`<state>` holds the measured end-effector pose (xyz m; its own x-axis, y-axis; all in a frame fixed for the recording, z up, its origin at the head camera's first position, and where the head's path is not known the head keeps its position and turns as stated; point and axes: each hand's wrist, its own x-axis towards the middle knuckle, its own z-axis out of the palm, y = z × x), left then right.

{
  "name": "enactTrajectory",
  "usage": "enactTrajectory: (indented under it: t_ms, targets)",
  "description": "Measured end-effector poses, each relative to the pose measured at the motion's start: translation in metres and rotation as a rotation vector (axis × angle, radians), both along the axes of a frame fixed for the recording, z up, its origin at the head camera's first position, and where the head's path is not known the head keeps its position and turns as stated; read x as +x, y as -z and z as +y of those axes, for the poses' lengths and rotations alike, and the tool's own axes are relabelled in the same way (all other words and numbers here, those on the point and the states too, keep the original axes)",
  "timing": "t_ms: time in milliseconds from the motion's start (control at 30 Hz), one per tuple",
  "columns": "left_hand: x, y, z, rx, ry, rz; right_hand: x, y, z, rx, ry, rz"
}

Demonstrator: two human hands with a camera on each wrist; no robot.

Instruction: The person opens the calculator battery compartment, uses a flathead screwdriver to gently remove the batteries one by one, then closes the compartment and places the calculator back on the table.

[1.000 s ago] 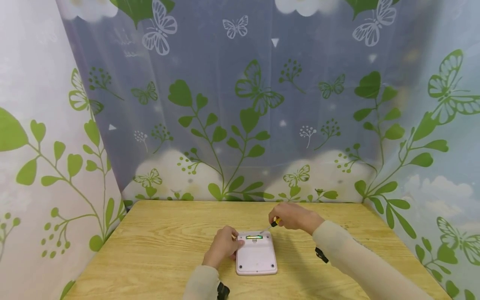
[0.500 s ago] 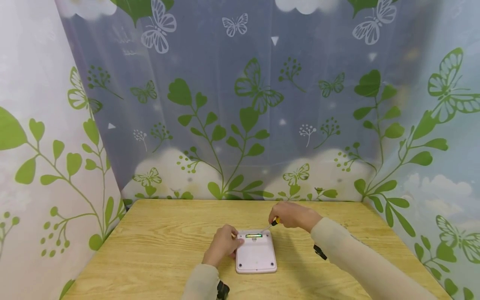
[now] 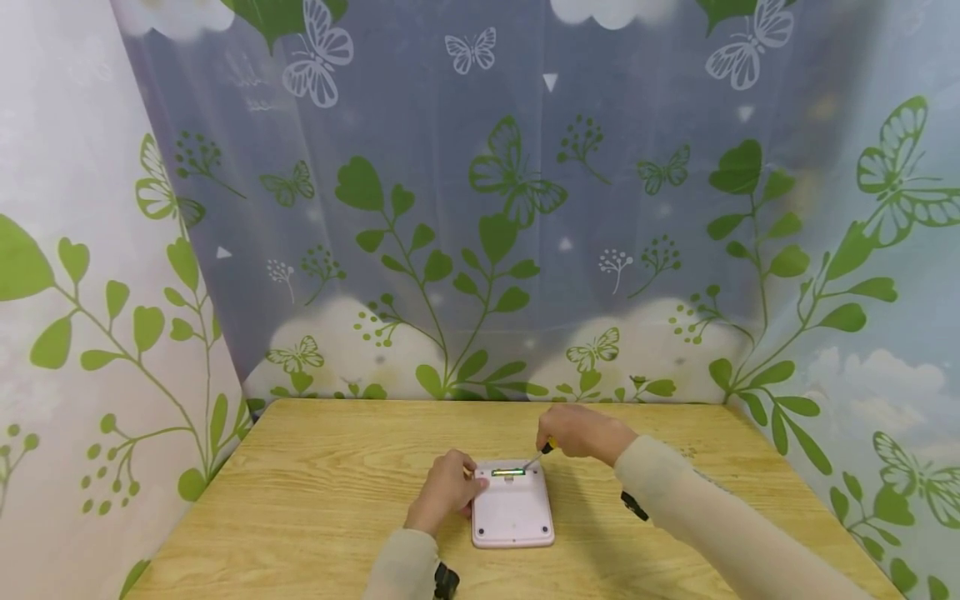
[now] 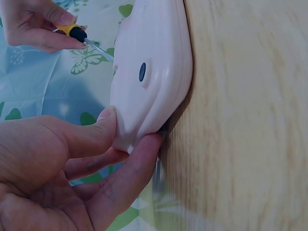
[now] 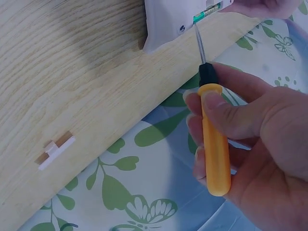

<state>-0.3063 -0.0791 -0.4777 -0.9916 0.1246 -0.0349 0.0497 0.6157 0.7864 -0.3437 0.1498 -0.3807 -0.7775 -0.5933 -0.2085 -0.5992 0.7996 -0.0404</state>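
Note:
A pale pink device, seemingly a desk calculator (image 3: 513,512), lies face down on the table with its battery slot uncovered. Inside the slot sits a green battery (image 5: 208,13). My left hand (image 3: 444,490) pinches the calculator's far left corner, thumb on the back and fingers at the edge and underneath. In my right hand (image 5: 260,125) is a screwdriver (image 5: 216,149) with a yellow handle and black collar, gripped between thumb and fingers. Its metal shaft slants down, and the tip meets the right end of the slot beside the battery.
On the wooden table (image 3: 322,483), a small pale battery cover (image 5: 57,153) lies near the edge in the right wrist view. A patterned cloth (image 3: 420,250) with leaves and butterflies hangs behind the table, with similar cloth at both sides.
The screwdriver's tip has shifted slightly down into the right end of the battery slot, my right hand dipping with it. My left hand and the calculator stay in place.

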Motion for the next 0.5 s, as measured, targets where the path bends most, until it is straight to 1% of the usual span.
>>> enactTrajectory:
  t_ms: [167, 367, 500]
  targets:
    - [0.000, 0.000, 0.000, 0.002, -0.002, 0.001, 0.003, 0.000, -0.005, 0.034, 0.008, 0.022]
    - [-0.001, 0.002, 0.000, 0.007, -0.004, -0.007, 0.006, -0.004, -0.010, 0.080, -0.042, 0.090]
    - [-0.002, 0.002, 0.000, 0.008, -0.005, -0.008, 0.007, -0.006, -0.014, 0.095, -0.061, 0.096]
